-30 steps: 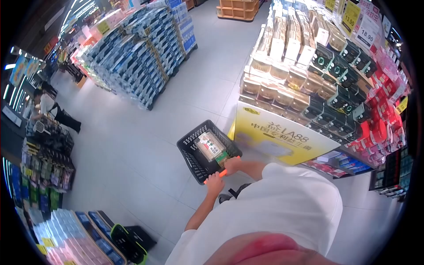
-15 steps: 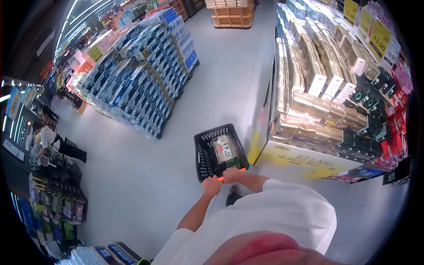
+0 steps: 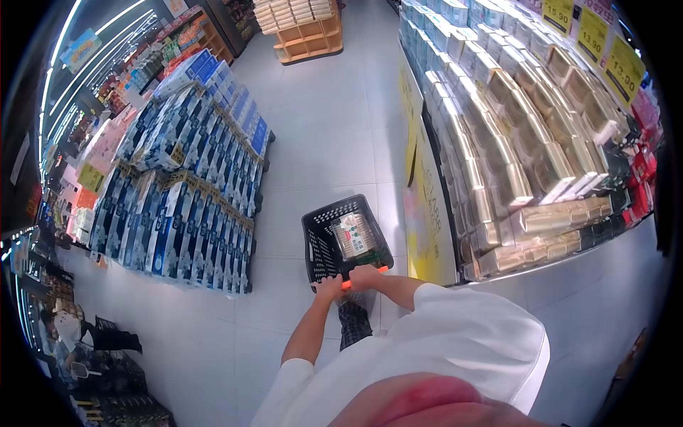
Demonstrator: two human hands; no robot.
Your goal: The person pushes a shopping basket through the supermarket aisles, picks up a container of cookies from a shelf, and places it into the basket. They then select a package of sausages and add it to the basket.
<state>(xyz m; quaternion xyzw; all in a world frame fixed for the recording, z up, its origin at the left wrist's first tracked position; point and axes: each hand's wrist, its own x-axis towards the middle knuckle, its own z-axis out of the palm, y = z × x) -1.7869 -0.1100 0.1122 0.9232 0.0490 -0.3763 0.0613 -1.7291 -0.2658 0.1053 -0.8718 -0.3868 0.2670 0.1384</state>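
A black perforated shopping basket (image 3: 319, 245) is in front of me, low over the floor. Both of my hands grip its orange handle (image 3: 346, 285) along the near side. My left hand (image 3: 328, 287) is closed round the left end, and my right hand (image 3: 364, 277) is wrapped round it farther right, a short gap between them. Inside the basket lies a clear plastic pack (image 3: 356, 236) of light-coloured pieces with a white and red label. Something dark green, partly hidden, shows beside it near my right hand.
Blue-and-white cartons (image 3: 181, 228) are stacked on a pallet at left. A display (image 3: 427, 235) of gold and silver boxes stands close on the right, under yellow price signs (image 3: 590, 34). A wooden shelf unit (image 3: 309, 43) stands far ahead. Another person (image 3: 67, 327) is at far left.
I have moved forward with the basket. The carton stack and the right display now appear nearer and lower in view. Both hands keep their grip on the handle.
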